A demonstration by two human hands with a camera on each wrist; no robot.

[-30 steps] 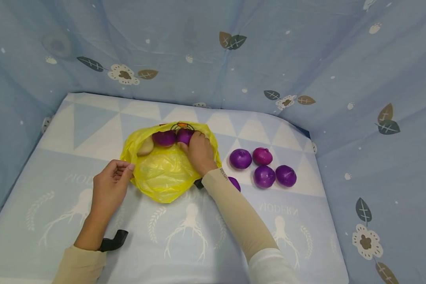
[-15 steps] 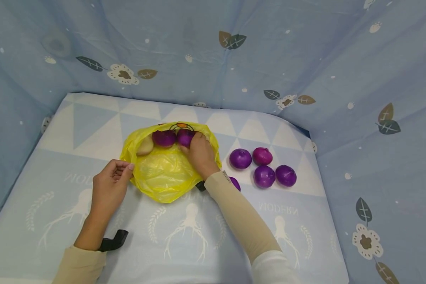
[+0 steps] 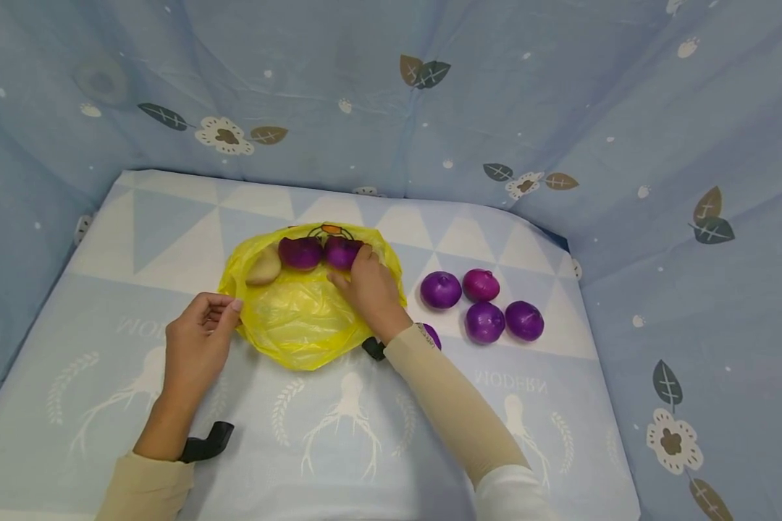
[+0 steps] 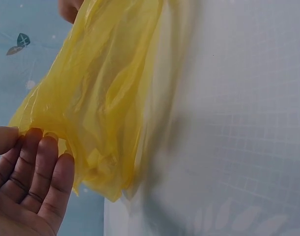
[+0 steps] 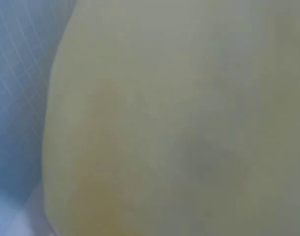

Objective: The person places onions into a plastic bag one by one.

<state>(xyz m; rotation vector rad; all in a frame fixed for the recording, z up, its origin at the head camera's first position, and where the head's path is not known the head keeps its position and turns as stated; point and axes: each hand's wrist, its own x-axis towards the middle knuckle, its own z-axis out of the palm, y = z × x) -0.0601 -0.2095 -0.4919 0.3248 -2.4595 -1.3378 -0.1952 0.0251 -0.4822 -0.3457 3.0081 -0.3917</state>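
Observation:
A yellow plastic bag (image 3: 300, 318) lies with its mouth spread wide. Inside it, along the far side, are two purple onions, the left onion (image 3: 301, 253) and the right onion (image 3: 342, 253), and a pale potato-like thing (image 3: 263, 268). My left hand (image 3: 198, 344) pinches the bag's left rim between thumb and fingers, as the left wrist view also shows. Reaching over the bag's right side, my right hand (image 3: 373, 293) has its fingers at the right onion's edge, the thumb spread away below it. The right wrist view is blurred by the bag's film.
Several purple onions (image 3: 485, 323) lie on the table to the right of the bag, one (image 3: 431, 336) partly behind the right forearm. Black wrist gear (image 3: 208, 443) juts from the left wrist. A blue patterned curtain (image 3: 365, 94) borders the table.
My right hand has drawn back slightly toward the right and nearer me, its thumb coming off the right onion, which stays in the bag. The left hand has barely shifted.

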